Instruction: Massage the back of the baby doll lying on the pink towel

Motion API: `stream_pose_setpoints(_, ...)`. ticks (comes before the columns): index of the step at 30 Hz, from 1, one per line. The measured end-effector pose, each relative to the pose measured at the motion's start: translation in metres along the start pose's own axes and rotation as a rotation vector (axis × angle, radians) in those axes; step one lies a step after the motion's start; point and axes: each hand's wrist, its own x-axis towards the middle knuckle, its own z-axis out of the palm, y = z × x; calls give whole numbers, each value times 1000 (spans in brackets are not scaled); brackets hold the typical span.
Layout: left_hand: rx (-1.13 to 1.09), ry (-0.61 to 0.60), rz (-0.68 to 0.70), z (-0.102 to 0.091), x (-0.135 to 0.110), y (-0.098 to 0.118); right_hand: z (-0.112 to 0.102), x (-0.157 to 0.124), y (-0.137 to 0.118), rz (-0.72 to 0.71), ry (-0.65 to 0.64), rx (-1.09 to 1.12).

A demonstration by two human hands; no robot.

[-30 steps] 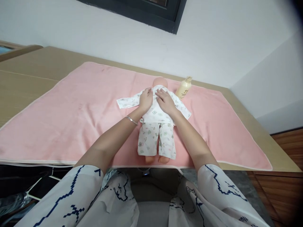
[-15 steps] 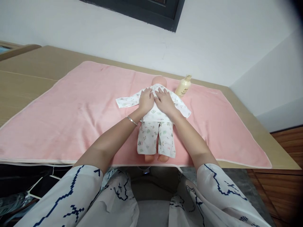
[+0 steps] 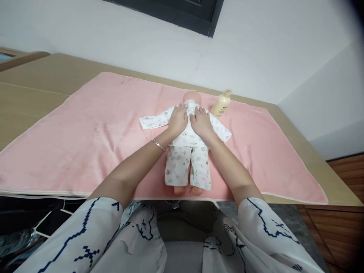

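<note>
A baby doll in white printed pyjamas lies on a pink towel, head away from me. My left hand rests flat on the left side of the doll's upper body, fingers stretched toward the neck. My right hand lies flat beside it on the right side, fingers also extended. The two hands nearly touch over the shirt. A silver bangle sits on my left wrist. The doll's empty sleeves spread out to both sides.
A cream lotion bottle lies on the towel just right of the doll's head. The towel covers a light wooden table against a white wall. Dark clutter sits at the lower left below the table edge.
Both hands have slid slightly up the doll's chest toward the neck and drawn closer together. The doll and bottle stay in place.
</note>
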Motion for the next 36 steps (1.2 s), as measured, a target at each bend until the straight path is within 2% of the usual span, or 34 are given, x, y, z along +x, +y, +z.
stream_pose_setpoints(3, -21, -43, -12, 0, 1, 2, 0, 12, 23, -128, 12, 81)
stream_pose_setpoints(6, 37, -43, -57, -2, 1, 3, 0, 18, 39, -58, 42, 111)
stream_pose_setpoints(9, 107, -47, -84, -3, -1, 4, 1, 12, 28, 30, 70, 40)
stream_pose_setpoints(14, 152, -67, -85, -5, -3, 11, 3, 2, -1, -89, 74, -3)
stream_pose_setpoints(17, 172, -70, -96, -5, -4, 14, 3, 11, 9, -128, 61, 68)
stream_pose_setpoints(22, 161, -66, -118, -6, -5, 13, 3, 21, 31, -55, 66, 132)
stream_pose_setpoints(29, 190, -35, 3, -5, -12, 28, 4, 2, 6, 62, 77, 53)
stream_pose_setpoints(33, 96, -19, 31, -3, -10, 30, -2, 1, 5, -21, 9, 87)
stream_pose_setpoints(36, 28, -41, -43, -1, 0, 17, -5, 9, 18, -58, -24, 170)
